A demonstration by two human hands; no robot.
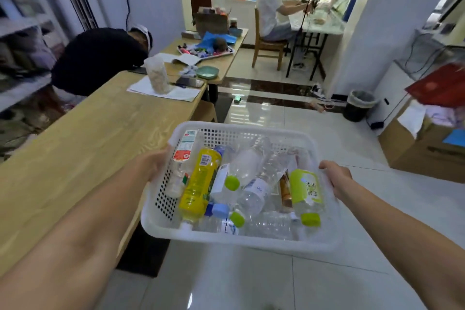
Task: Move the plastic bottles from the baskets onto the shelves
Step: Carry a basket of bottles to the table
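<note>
We are carrying the white basket above the tiled floor, beside the wooden table; our left hand is gripping its left rim, our right hand its right rim. The plastic bottles are lying jumbled inside.

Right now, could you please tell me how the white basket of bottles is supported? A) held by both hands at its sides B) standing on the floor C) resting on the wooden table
A: the left hand and right hand each hold a side of the basket in mid-air.
</note>
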